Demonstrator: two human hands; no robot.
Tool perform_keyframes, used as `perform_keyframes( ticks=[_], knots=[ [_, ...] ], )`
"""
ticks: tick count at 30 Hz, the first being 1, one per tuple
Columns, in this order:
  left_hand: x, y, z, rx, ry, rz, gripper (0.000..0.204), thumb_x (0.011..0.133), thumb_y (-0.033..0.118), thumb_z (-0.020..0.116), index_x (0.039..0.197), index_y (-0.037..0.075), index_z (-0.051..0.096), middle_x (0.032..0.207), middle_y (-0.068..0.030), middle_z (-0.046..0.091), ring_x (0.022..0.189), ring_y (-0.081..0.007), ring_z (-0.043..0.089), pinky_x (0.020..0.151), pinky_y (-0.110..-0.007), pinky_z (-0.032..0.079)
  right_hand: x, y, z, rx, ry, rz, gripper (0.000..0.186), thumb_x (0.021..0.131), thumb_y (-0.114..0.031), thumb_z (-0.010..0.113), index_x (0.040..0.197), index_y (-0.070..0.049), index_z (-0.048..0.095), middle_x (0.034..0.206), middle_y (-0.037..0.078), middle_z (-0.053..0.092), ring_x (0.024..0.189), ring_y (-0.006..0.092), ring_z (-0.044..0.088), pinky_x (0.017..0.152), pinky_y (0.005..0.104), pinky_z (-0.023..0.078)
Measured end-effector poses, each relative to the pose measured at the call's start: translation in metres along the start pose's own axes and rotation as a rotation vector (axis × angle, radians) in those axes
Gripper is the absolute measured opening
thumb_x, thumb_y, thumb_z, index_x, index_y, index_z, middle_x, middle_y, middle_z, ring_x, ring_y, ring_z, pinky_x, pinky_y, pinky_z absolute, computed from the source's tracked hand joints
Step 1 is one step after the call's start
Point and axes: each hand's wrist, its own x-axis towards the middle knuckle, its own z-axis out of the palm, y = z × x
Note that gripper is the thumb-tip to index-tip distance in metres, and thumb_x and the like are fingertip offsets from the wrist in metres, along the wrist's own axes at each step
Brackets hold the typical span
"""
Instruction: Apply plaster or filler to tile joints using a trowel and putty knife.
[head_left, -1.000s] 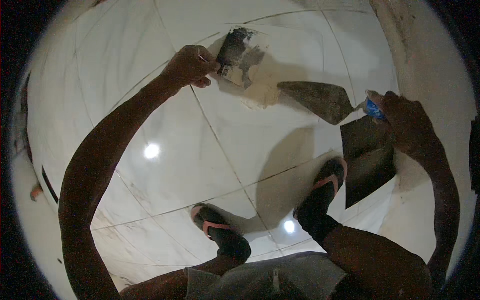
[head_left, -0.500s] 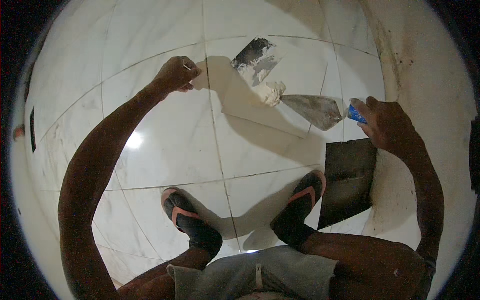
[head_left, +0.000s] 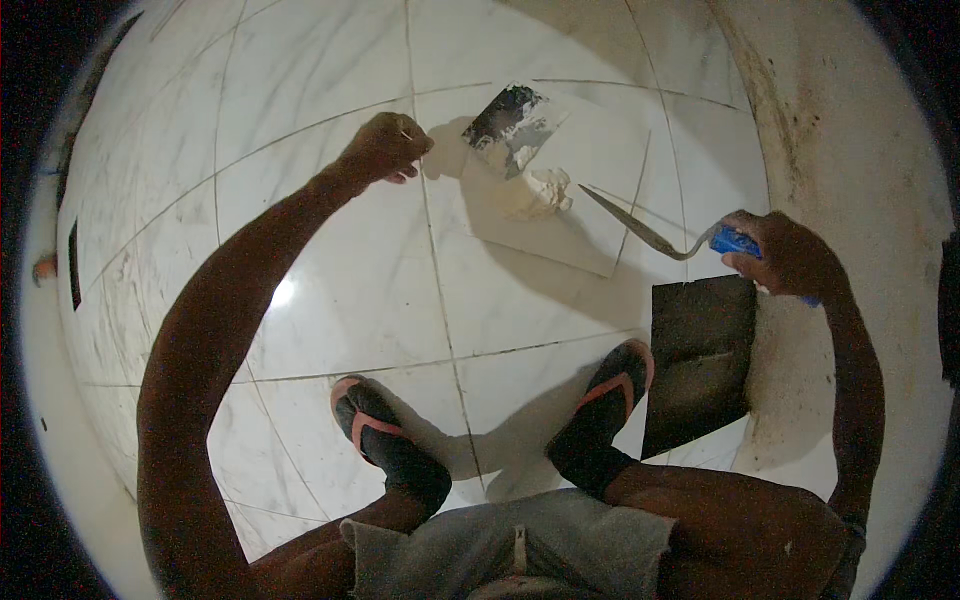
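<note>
- Tilted edge-on since the earlier frame, trowel (head_left: 640,228) points toward plaster (head_left: 535,193).
- Right hand (head_left: 785,255) grips its blue handle.
- Left hand (head_left: 385,148) fisted, just beside plaster.

Head cam, top-down over floor (head_left: 330,300)

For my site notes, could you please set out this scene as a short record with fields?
Setting: white marble-look tiled floor, seen from above, person squatting
Left hand: closed in a fist above the floor; whether it holds anything cannot be told
Right hand: grips the blue handle of a pointed trowel
Floor patch: pale mortar lump beside a dark-smeared area, near the trowel tip
Dark square board: lies below the right hand
Feet: sandals with orange straps
</note>
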Motion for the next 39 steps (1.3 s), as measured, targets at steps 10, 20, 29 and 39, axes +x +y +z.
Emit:
perform_keyframes(
  ticks=[10,20,29,39],
  knots=[
    [0.007,0.002,0.101,0.2,-0.127,-0.044,0.025,0.09,0.023,0.061,0.102,0.001,0.061,0.081,-0.0083,0.065,0.068,-0.0138,0.065,0.056,-0.029,0.056,0.021,0.058,0.144,0.813,-0.111,0.125,0.045,0.087,-0.031,0.064,0.116,0.002,0.052,0.078,0.01,0.062,0.063,0.0154,0.058,0.059,0.0337,0.049],
    [0.043,-0.038,0.117,1.199,-0.039,0.894,0.025,0.09,0.025,0.063,0.077,0.004,0.059,0.066,-0.0079,0.059,0.064,-0.0129,0.063,0.058,-0.028,0.053,0.113,0.06,0.244,1.454,0.303,-0.172,0.046,0.089,-0.032,0.066,0.117,0.002,0.054,0.097,0.01,0.064,0.089,0.0174,0.063,0.08,0.0334,0.053],
    [0.049,0.003,0.136,0.075,-0.264,-0.135,0.024,0.082,0.014,0.066,0.103,0.003,0.06,0.091,-0.0047,0.064,0.08,-0.0176,0.063,0.076,-0.031,0.054,0.127,0.077,0.246,1.253,0.272,-0.113,0.06,0.09,-0.043,0.064,0.127,0.002,0.05,0.118,0.018,0.062,0.106,0.0272,0.063,0.091,0.0383,0.052],
    [0.107,-0.066,0.106,-0.036,-0.722,0.308,0.056,0.091,0.026,0.061,0.129,0.002,0.026,0.094,-0.0091,0.054,0.084,-0.0148,0.053,0.078,-0.029,0.048,0.13,0.062,0.232,1.142,0.415,-0.066,0.06,0.086,-0.045,0.067,0.122,0.002,0.054,0.111,0.014,0.064,0.107,0.0236,0.063,0.089,0.0382,0.053]
  ],
)
